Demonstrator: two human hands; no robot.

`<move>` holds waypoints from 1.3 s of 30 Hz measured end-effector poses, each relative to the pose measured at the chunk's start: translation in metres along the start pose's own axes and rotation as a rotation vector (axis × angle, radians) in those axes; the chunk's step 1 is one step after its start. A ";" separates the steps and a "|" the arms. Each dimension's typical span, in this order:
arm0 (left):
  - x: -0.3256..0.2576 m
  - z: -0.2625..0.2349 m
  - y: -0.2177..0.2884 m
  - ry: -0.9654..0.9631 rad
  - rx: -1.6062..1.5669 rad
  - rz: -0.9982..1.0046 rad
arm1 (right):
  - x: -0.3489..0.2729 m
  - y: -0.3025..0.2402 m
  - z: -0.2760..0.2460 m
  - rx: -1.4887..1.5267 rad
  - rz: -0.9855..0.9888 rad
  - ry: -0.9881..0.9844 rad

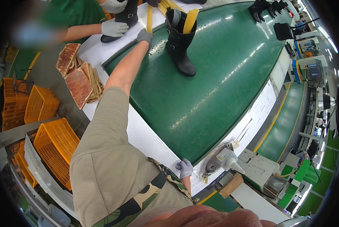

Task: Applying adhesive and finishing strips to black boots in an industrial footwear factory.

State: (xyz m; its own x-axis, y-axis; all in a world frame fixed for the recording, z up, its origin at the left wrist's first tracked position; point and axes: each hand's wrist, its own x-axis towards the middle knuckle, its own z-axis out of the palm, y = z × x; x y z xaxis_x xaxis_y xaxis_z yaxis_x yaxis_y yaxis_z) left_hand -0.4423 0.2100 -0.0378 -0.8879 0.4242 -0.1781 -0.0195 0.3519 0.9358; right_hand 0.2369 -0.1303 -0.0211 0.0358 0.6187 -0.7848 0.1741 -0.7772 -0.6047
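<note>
Our left hand (145,36), gloved, closes round a yellow strip (149,18) beside the black boot (179,43) standing upright on the green conveyor belt (214,87); our right hand (185,168) rests spread on the belt's white edge (146,138). We judge the boot supple and light, best gripped at the shaft's rim.

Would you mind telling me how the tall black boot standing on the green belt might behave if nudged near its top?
The black boot stands upright and tall on a narrow sole, so it may tip. Its shaft looks soft and could flex. The yellow insert probably stiffens it somewhat.
</note>
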 end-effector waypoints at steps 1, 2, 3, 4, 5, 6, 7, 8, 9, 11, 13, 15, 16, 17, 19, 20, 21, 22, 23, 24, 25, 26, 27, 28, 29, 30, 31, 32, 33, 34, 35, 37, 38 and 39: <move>0.022 -0.013 -0.004 0.005 -0.044 0.002 | 0.003 -0.003 0.003 -0.008 -0.001 -0.023; 0.022 -0.011 -0.004 0.002 -0.088 0.037 | 0.001 -0.003 0.003 -0.004 0.000 -0.014; 0.020 -0.008 -0.003 -0.002 -0.089 0.037 | 0.000 -0.002 0.004 -0.003 0.005 -0.014; 0.015 -0.007 -0.004 0.027 -0.007 0.083 | 0.000 -0.002 0.004 -0.003 0.010 -0.017; 0.009 -0.008 -0.006 0.060 0.075 0.130 | 0.000 -0.002 0.004 -0.004 0.008 -0.019; 0.001 -0.013 -0.009 0.064 0.074 0.131 | 0.001 -0.002 0.004 -0.009 0.002 -0.028; -0.022 -0.004 -0.007 0.056 0.130 0.107 | -0.003 0.002 0.002 -0.002 0.003 -0.007; -0.044 -0.002 -0.005 0.057 0.188 0.087 | -0.006 0.006 -0.001 0.009 0.005 0.009; -0.051 -0.014 -0.014 0.068 0.189 0.095 | -0.005 0.005 0.000 0.001 -0.008 -0.020; -0.074 -0.036 -0.035 -0.038 -0.164 -0.066 | -0.003 0.004 0.000 0.003 -0.026 -0.059; -0.137 -0.037 -0.058 -0.125 -0.490 0.026 | -0.006 0.009 -0.004 0.041 -0.034 -0.068; -0.206 -0.056 -0.082 -0.209 -0.236 0.071 | -0.006 0.020 -0.012 0.111 -0.056 -0.078; -0.241 -0.068 -0.094 -0.305 -0.311 0.022 | -0.006 0.025 -0.014 0.141 -0.065 -0.074; -0.277 -0.081 -0.106 -0.403 -0.382 -0.030 | -0.008 0.032 -0.016 0.173 -0.074 -0.067; -0.357 -0.113 -0.129 -0.508 -0.442 -0.132 | -0.016 0.041 -0.019 0.250 -0.079 -0.055; -0.395 -0.130 -0.134 -0.586 -0.350 -0.097 | -0.020 0.047 -0.023 0.242 -0.086 -0.065; -0.431 -0.146 -0.137 -0.661 -0.257 -0.060 | -0.025 0.054 -0.028 0.233 -0.093 -0.077; -0.461 -0.159 -0.137 -0.755 -0.186 -0.144 | -0.028 0.061 -0.032 0.251 -0.088 -0.075; -0.487 -0.172 -0.138 -0.836 -0.113 -0.229 | -0.034 0.065 -0.035 0.274 -0.085 -0.087; -0.509 -0.185 -0.145 -0.876 -0.092 -0.270 | -0.037 0.068 -0.037 0.323 -0.057 -0.095; -0.528 -0.195 -0.152 -0.917 -0.071 -0.310 | -0.042 0.071 -0.039 0.373 -0.030 -0.103; -0.541 -0.204 -0.155 -0.984 -0.036 -0.364 | -0.046 0.072 -0.042 0.380 -0.031 -0.116; -0.549 -0.212 -0.158 -1.036 0.006 -0.417 | -0.052 0.072 -0.045 0.389 -0.012 -0.129; -0.554 -0.218 -0.160 -1.073 0.027 -0.426 | -0.058 0.073 -0.049 0.396 0.006 -0.143; -0.554 -0.218 -0.161 -1.120 0.047 -0.428 | -0.061 0.077 -0.056 0.406 -0.007 -0.150; -0.555 -0.217 -0.157 -1.114 0.047 -0.412 | -0.061 0.087 -0.065 0.362 -0.009 -0.183; -0.553 -0.215 -0.152 -1.109 0.038 -0.451 | -0.061 0.096 -0.074 0.317 -0.012 -0.215; -0.552 -0.215 -0.148 -1.100 0.026 -0.492 | -0.063 0.102 -0.081 0.327 -0.002 -0.230; -0.554 -0.214 -0.144 -1.090 0.022 -0.478 | -0.066 0.108 -0.088 0.325 -0.013 -0.242; -0.556 -0.213 -0.140 -1.052 0.038 -0.495 | -0.069 0.114 -0.097 0.258 -0.010 -0.233; -0.559 -0.212 -0.136 -1.017 0.055 -0.511 | -0.071 0.120 -0.104 0.194 -0.009 -0.221; -0.565 -0.210 -0.137 -1.002 0.057 -0.481 | -0.071 0.139 -0.120 0.125 -0.033 -0.195; -0.568 -0.210 -0.138 -0.981 0.053 -0.460 | -0.060 0.162 -0.135 0.006 -0.213 -0.282; -0.569 -0.212 -0.143 -0.950 0.051 -0.440 | -0.058 0.164 -0.139 -0.115 -0.391 -0.377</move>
State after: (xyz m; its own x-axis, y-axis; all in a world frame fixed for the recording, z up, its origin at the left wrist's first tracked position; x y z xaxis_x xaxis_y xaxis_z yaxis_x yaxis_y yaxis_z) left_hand -0.0318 -0.2584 -0.0056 -0.0800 0.7235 -0.6857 -0.2140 0.6594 0.7207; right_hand 0.3998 -0.2778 -0.0556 -0.4040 0.7581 -0.5120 0.2112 -0.4673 -0.8585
